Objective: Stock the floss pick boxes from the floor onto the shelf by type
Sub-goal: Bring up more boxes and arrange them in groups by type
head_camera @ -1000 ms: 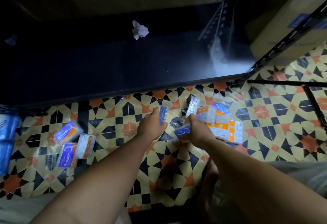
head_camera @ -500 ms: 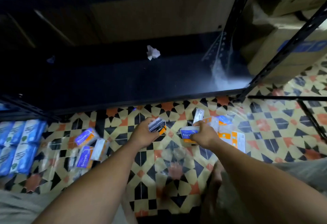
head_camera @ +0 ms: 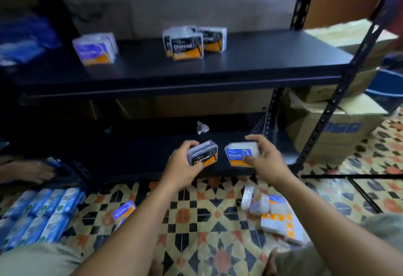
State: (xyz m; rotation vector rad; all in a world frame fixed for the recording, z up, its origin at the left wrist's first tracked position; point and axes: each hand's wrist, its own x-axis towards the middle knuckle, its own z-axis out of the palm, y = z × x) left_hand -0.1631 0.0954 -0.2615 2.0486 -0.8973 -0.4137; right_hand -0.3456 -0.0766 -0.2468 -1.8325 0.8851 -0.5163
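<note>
My left hand (head_camera: 182, 168) grips a black-labelled Charcoal floss pick box (head_camera: 203, 153), held in the air in front of the lower shelf. Beside it my right hand (head_camera: 266, 160) grips a blue-labelled Round floss pick box (head_camera: 241, 154). On the black upper shelf (head_camera: 261, 57) stand several Charcoal boxes (head_camera: 188, 45) in the middle and blue-labelled boxes (head_camera: 96, 49) at the left. More boxes lie on the tiled floor: a blue one (head_camera: 123, 211) under my left forearm and a loose heap (head_camera: 269, 208) under my right forearm.
A crumpled white paper (head_camera: 202, 127) lies on the lower shelf. Blue packets (head_camera: 41, 214) are stacked on the floor at the left, with another person's hand (head_camera: 32, 172) above them. Cardboard cartons (head_camera: 331, 127) stand right of the black shelf post (head_camera: 340, 84).
Both hands have risen from the floor with a box each. The view has tilted up, bringing the upper shelf and its boxes into sight.
</note>
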